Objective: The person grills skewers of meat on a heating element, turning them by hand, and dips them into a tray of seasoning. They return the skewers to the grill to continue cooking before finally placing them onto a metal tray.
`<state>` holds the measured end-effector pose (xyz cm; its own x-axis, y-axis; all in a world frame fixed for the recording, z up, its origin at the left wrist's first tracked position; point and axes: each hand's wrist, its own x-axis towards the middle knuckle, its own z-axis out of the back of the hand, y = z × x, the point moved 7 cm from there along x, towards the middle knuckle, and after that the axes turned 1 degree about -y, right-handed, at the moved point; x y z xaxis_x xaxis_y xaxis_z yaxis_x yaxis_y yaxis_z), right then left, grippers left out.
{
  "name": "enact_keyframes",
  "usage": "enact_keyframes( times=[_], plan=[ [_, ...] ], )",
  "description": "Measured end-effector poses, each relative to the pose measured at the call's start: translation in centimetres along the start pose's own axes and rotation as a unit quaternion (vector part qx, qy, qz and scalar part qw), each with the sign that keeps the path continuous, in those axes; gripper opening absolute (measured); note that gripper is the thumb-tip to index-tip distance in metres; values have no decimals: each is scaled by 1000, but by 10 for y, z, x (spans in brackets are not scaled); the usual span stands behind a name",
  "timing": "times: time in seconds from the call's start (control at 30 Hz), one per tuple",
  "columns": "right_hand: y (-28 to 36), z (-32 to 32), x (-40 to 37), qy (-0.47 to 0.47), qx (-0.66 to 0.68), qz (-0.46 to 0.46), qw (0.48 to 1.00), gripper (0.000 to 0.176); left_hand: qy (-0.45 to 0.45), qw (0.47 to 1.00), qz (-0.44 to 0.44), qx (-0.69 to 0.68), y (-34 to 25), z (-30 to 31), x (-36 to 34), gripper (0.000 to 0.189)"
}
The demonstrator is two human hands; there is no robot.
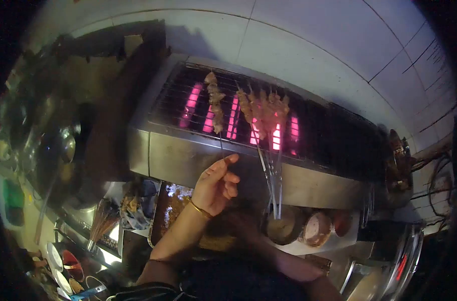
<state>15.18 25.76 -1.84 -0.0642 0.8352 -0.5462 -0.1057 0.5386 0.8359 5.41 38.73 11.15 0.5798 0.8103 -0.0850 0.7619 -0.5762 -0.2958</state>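
Observation:
My left hand (219, 185), with a gold bracelet at the wrist, is in front of the grill with its fingers curled. Its fingertips close on the stick of a single meat skewer (215, 103); the stick's lower end is hidden by the hand. The meat of this skewer lies over the grill grate (175, 103), above pink-glowing heating bars. To its right a bunch of several meat skewers (263, 108) fans over the grate, metal handles hanging past the front edge. My right hand (246, 228) is low, dark and smeared below those handles, so its fingers cannot be made out.
Below the grill's steel front (188, 150) stand a seasoning tray (173, 205), a round pot (283, 226) and a pale bowl (317, 228). A bamboo brush (102, 220) and several cups (73, 266) are at left. A tiled wall (298, 45) rises behind.

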Motion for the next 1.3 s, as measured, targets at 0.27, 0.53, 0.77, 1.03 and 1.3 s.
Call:
enact_keyframes(
  times=[0.27, 0.53, 0.77, 1.03, 1.3],
  plan=[
    [40, -13, -5, -133, -49, 74, 987, 26, -138, 967, -144, 157, 5, 32, -48, 30],
    [45, -2, -4, -162, -181, 149, 959, 36, -336, 906, -195, 168, 18, 94, -94, 26],
    [33, -18, 11, -198, -179, 175, 948, 31, -338, 897, -213, 190, -2, 84, -89, 27],
    [4, -62, 11, -109, -904, 351, 217, 22, -332, 892, -216, 217, -19, 84, -95, 29],
    [33, -57, 18, -130, -730, 72, -668, 32, -279, 921, -207, 173, -12, 84, -85, 24]
  ],
)
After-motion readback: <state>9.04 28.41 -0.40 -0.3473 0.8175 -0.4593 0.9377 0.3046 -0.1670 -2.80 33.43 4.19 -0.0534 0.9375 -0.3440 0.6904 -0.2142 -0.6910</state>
